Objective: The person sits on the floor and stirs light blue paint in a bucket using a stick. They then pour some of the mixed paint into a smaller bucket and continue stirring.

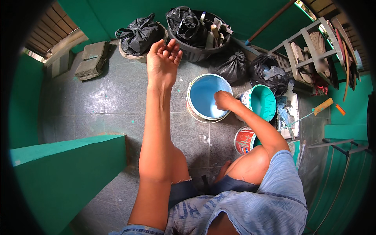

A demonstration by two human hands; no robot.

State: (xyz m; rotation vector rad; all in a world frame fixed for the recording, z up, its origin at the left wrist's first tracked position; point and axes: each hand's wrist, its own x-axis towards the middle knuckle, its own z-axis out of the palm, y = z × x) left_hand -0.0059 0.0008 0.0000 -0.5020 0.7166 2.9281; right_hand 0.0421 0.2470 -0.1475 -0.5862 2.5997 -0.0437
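Note:
My left hand point(163, 58) is raised in front of me, palm turned up. Its fingers are loosely curled and apart, with nothing in them. My right hand point(224, 100) is closed over the right side of a large white bucket point(190, 102). The fingers point down and are hidden, so what they hold, if anything, does not show. The bucket's inside looks pale blue; I cannot tell how much liquid is in it. Right beside it stands a bucket coated green inside point(263, 102). Nearer to me, a red-labelled paint bucket point(243, 140) is partly hidden by my knee.
Black garbage bags point(137, 35) and a dark tub of tools point(196, 53) line the far green wall. Concrete blocks point(92, 60) lie at left, beyond a low green wall point(70, 172). At right are a paint roller point(323, 106), a grey rack point(309, 51) and a folding drying rack point(346, 150).

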